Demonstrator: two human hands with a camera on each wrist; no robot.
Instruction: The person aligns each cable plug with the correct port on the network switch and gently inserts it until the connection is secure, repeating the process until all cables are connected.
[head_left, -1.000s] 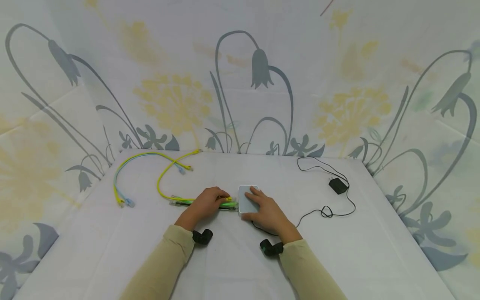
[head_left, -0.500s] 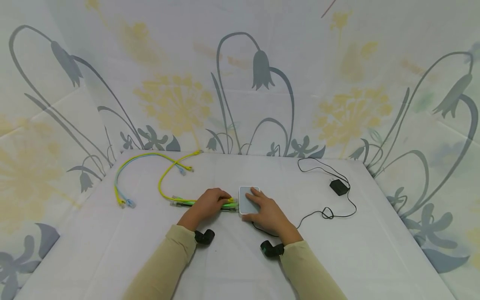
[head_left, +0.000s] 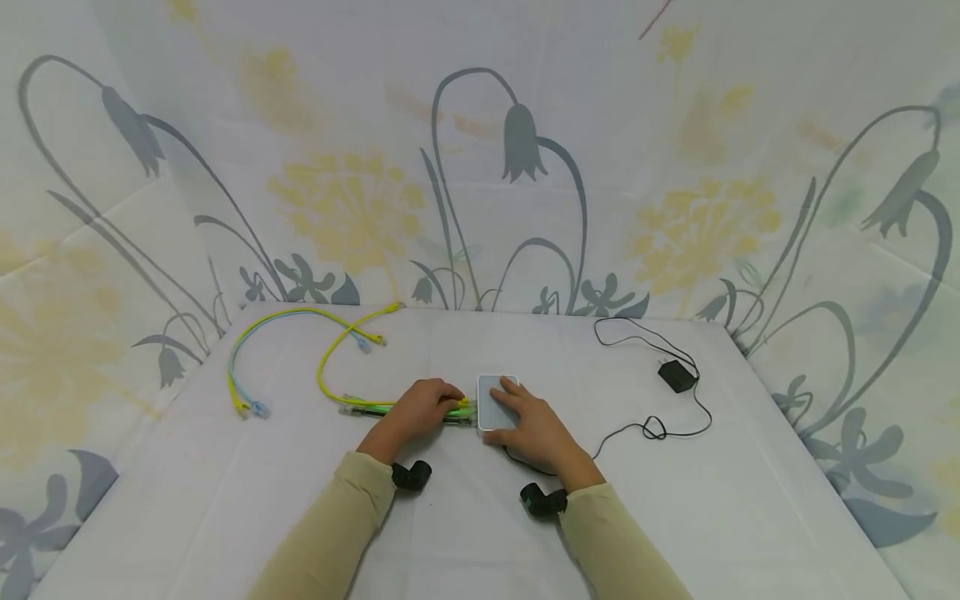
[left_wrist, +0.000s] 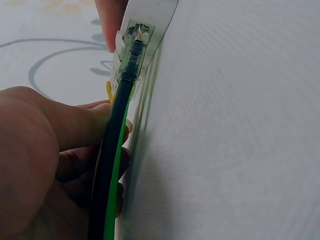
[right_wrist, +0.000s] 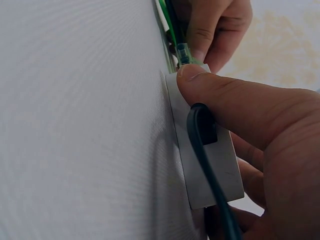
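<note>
A small white box with a grey top [head_left: 495, 403], which looks like a network switch or router, lies flat mid-table. My right hand [head_left: 536, 423] grips it by its edges, fingers over the top and thumb on the near side [right_wrist: 182, 140]. At the box's left side my left hand [head_left: 416, 410] pinches the yellow Ethernet cable [head_left: 352, 398] close to its plug. Green [left_wrist: 116, 180] and black [left_wrist: 107, 160] Ethernet cables run alongside, by the left hand's fingers. The black one's clear plug [left_wrist: 134, 52] meets the box's side. How deep the yellow plug sits is hidden.
A yellow and a light blue Ethernet cable [head_left: 258, 321] curve together at the left. From the box's near side a thin black power cord [head_left: 686, 433] leads right to a black power adapter [head_left: 677, 376]. A flowered cloth [head_left: 480, 183] hangs behind the white table.
My left hand has edged slightly right, bringing the yellow cable's plug end closer to the box. The right hand and the box stay in place.
</note>
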